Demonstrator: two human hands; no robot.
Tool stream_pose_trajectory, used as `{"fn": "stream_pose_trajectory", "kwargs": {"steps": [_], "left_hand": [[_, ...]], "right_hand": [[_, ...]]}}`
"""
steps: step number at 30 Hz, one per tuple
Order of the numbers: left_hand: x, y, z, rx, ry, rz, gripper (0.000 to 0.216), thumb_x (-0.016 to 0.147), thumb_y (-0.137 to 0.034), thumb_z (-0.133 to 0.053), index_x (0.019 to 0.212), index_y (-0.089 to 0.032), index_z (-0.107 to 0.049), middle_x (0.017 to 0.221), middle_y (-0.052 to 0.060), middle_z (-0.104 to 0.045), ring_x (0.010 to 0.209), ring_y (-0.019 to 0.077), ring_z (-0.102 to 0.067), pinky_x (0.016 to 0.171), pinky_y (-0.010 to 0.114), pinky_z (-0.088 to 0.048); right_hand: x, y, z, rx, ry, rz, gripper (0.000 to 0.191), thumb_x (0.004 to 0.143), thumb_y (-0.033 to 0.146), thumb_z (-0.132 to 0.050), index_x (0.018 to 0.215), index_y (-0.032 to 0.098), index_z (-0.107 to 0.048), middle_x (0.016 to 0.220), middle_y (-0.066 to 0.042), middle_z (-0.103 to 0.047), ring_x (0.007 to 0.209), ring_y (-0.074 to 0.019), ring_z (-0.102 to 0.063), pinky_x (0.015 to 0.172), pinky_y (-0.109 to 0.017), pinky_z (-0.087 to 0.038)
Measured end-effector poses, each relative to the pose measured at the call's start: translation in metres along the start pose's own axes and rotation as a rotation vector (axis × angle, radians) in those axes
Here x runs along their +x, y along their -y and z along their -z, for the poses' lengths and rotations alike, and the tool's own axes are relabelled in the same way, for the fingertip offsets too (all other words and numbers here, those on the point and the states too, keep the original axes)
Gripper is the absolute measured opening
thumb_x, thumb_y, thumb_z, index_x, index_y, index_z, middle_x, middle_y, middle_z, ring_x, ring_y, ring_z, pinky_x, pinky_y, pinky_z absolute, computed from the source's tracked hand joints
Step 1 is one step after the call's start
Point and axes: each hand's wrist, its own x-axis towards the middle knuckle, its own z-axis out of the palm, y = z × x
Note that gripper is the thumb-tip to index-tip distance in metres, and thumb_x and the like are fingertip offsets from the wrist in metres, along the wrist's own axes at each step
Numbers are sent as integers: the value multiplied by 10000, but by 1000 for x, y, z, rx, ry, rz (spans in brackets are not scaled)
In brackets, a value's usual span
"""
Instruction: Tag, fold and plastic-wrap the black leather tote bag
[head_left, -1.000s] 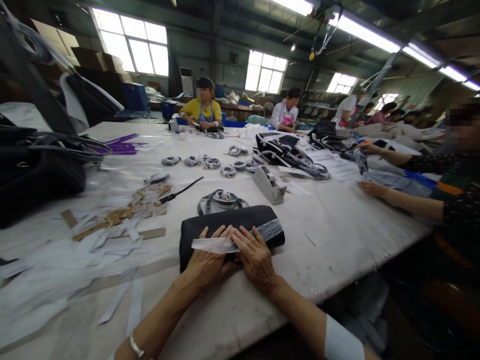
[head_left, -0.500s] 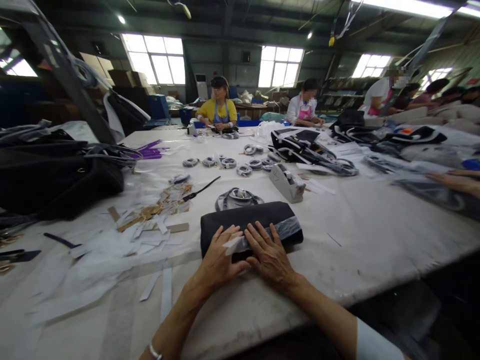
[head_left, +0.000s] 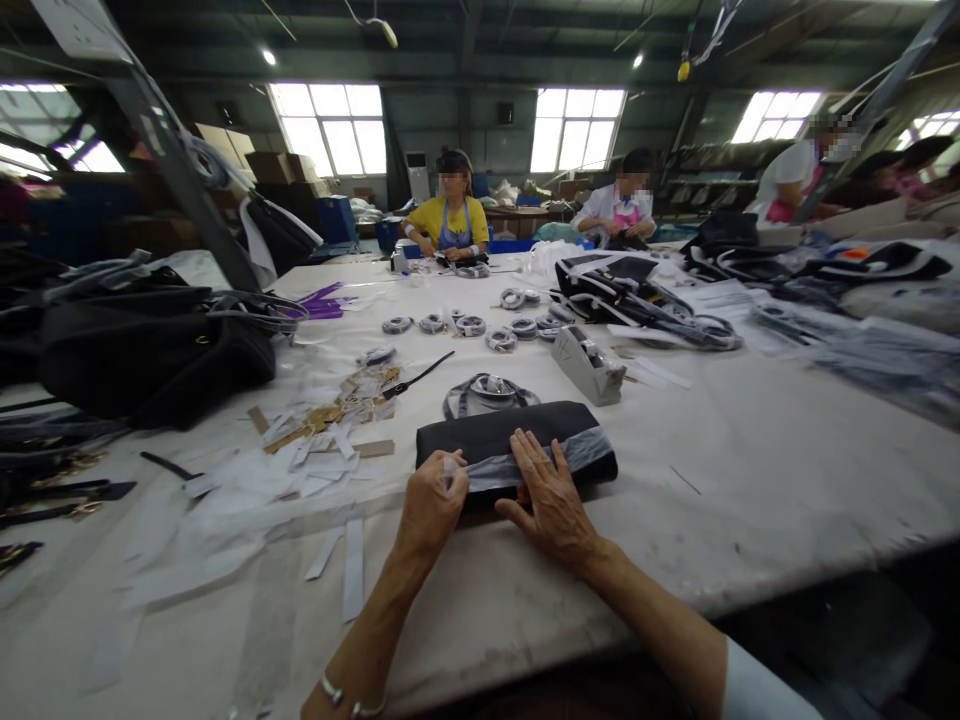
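In front of me on the table lies a black bag-like bundle (head_left: 480,432), folded into a long roll. A translucent whitish strip (head_left: 589,450) runs along its near side. At the bundle's left end, my left hand (head_left: 429,508) is closed, its fingers pinching the end of the strip. My right hand (head_left: 551,505) rests flat on the bundle and strip, fingers stretched out and thumb apart. Just behind the bundle is a grey wrapped strap loop (head_left: 491,397). The underside of the bundle is hidden.
A grey tape dispenser (head_left: 589,368) stands behind the bundle to the right. Paper scraps and tags (head_left: 330,440) litter the left side. Several coiled straps (head_left: 470,326) lie farther back. Black bags (head_left: 157,350) are piled at left. Co-workers sit across the white table (head_left: 675,560).
My left hand has gone from lying open on the bundle to closed on the strip's end. My right hand stays flat on it. The view has shifted slightly left.
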Motion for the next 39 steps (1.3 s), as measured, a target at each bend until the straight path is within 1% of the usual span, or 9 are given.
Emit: {"fn": "stream_pose_trajectory", "kwargs": {"steps": [3, 7, 12, 17, 22, 27, 33, 36, 39], "left_hand": [[-6, 11, -8, 116, -55, -130, 205, 835, -121, -414, 880, -165, -609, 1019, 104, -660, 1079, 234, -644, 938, 358, -516], [-7, 20, -13, 185, -57, -207, 199, 810, -58, -413, 877, -173, -560, 1033, 105, -629, 1042, 230, -646, 911, 359, -535], [-5, 20, -12, 200, -62, -231, 227, 795, -18, -425, 899, -179, -546, 1018, 95, -629, 1017, 219, -644, 903, 352, -542], [-7, 20, -10, 284, -89, -261, 216, 772, 6, -444, 823, -185, -533, 998, 109, -638, 1018, 231, -632, 933, 380, -522], [-12, 24, -1, 411, -170, -137, 152, 855, -95, -473, 758, -194, -535, 1112, 127, -654, 1164, 305, -571, 1054, 560, -380], [-12, 32, 6, 173, -170, -14, 231, 902, -201, -469, 672, -211, -476, 1142, 139, -660, 1167, 265, -579, 992, 440, -455], [-10, 28, 25, 24, -66, 84, 287, 903, -259, -457, 623, -212, -495, 1148, 99, -680, 1157, 233, -593, 1003, 394, -433], [-3, 16, 30, 98, -8, 113, 276, 883, -296, -532, 622, -206, -527, 1106, 89, -684, 1116, 235, -610, 970, 374, -450], [7, 4, 25, 331, 37, 157, 241, 862, -337, -618, 674, -198, -564, 1007, 79, -675, 964, 242, -644, 869, 372, -489]], "right_hand": [[-3, -3, 1, 93, -95, -33, 781, 912, 473, -519, 1514, 126, -162, 1546, -180, -300, 1452, -305, -217, 1162, -580, -205], [-5, -6, 5, 192, -165, -32, 620, 924, 436, -514, 1449, 164, -328, 1517, -149, -358, 1447, -292, -235, 1154, -559, -251], [-6, -5, 7, -39, 45, 189, 549, 922, 466, -525, 1432, 307, -397, 1524, -41, -386, 1453, -327, -193, 1142, -665, -72], [-4, -4, 6, -157, 155, 237, 621, 905, 484, -549, 1470, 376, -312, 1568, -3, -293, 1455, -351, -166, 1120, -686, -12], [1, 2, 4, -160, 190, 176, 676, 880, 538, -566, 1477, 393, -283, 1568, 14, -287, 1447, -373, -180, 1112, -699, -36], [11, 13, -2, -175, 159, 121, 736, 794, 583, -658, 1440, 369, -378, 1527, -8, -377, 1418, -369, -267, 1133, -653, -92], [11, 25, -14, -143, 85, 210, 721, 852, 451, -639, 1458, 170, -369, 1528, -59, -373, 1432, -279, -263, 1200, -476, -87], [9, 25, -17, -129, 71, 213, 706, 861, 430, -631, 1459, 164, -367, 1523, -61, -384, 1427, -276, -273, 1200, -470, -88], [8, 24, -18, -126, 75, 211, 712, 870, 444, -615, 1475, 188, -340, 1523, -58, -384, 1428, -284, -269, 1193, -501, -88]]}}
